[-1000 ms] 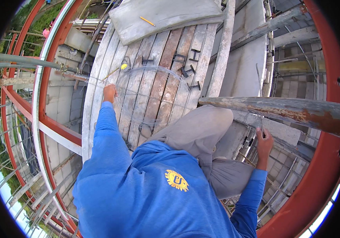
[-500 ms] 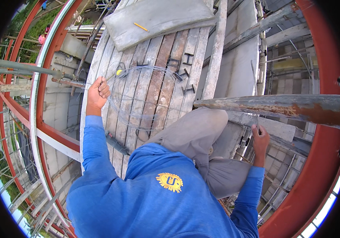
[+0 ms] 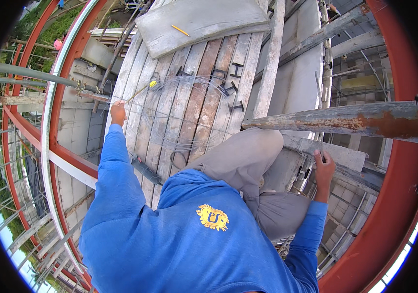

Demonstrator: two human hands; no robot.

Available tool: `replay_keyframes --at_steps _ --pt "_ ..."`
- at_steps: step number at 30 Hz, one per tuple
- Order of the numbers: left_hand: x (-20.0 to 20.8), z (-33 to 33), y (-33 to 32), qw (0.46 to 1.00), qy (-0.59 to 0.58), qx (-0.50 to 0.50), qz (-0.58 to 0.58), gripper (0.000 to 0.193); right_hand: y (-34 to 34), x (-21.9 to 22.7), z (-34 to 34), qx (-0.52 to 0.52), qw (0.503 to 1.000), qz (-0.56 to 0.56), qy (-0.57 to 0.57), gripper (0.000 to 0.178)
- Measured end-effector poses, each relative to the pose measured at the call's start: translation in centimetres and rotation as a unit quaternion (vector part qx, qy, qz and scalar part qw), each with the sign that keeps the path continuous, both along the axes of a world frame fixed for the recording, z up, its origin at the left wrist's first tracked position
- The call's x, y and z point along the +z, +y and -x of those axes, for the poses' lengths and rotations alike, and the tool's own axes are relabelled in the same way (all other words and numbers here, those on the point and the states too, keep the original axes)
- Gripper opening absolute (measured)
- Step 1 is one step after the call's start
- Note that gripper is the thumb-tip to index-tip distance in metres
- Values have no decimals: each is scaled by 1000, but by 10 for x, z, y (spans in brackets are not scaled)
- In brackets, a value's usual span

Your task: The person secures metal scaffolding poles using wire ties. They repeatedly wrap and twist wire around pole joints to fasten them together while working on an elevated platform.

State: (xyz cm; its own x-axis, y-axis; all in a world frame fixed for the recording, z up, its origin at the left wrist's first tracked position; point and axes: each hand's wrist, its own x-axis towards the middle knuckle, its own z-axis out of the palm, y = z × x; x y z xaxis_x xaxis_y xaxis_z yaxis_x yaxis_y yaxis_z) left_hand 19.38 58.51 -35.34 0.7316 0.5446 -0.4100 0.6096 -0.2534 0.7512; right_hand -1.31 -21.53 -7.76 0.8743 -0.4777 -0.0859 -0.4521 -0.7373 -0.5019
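Note:
My left hand (image 3: 118,113) is closed at the left edge of the plank platform (image 3: 196,105), at the end of a thin wire that crosses the boards. Beside it, a slim rod with a yellow end (image 3: 152,84) lies on the planks. A loose coil of wire (image 3: 179,144) spreads over the boards. My right hand (image 3: 324,166) is out past my bent knee, fingertips pinched on a thin wire rising toward the pipe; the pipe hides part of it. Several black H-shaped pieces (image 3: 236,106) lie right of the coil. A dark grey tool (image 3: 145,171) rests by my left arm.
A grey slab (image 3: 204,24) with a yellow pencil (image 3: 180,30) on it lies at the far end. A rusty pipe (image 3: 336,121) runs across at right, above my right hand. Red steel members (image 3: 399,195) stand on both sides, with gaps looking down to lower levels.
My left hand has moved slightly left, away from the yellow-ended rod, and has turned at the wrist. My right hand stays about where it was. The whole view has shifted a little.

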Motion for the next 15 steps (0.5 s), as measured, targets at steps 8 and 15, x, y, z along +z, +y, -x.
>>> replay_keyframes --at_steps 8,15 --pt "74 -3 -18 999 -13 -1 41 28 -21 -15 14 1 999 54 6 58" --pt "216 -46 -61 961 -66 -83 256 25 3 1 -3 -6 999 31 -38 55"
